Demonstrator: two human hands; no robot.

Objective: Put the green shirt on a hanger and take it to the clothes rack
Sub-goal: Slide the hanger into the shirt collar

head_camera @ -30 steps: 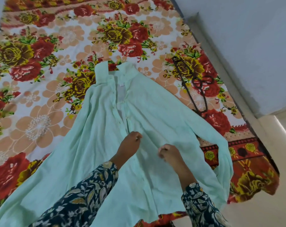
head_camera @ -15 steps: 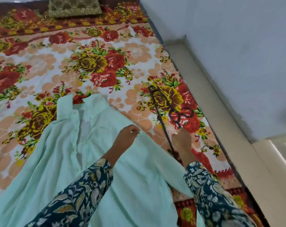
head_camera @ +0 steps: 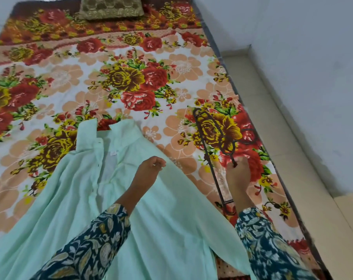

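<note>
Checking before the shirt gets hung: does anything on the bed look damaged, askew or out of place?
Nothing stands out. The green shirt lies spread on the floral bedsheet, open at the top, with no tear or stain showing. The dark hanger lies beside it and looks unbent, with the right hand pinching its neck.
</note>
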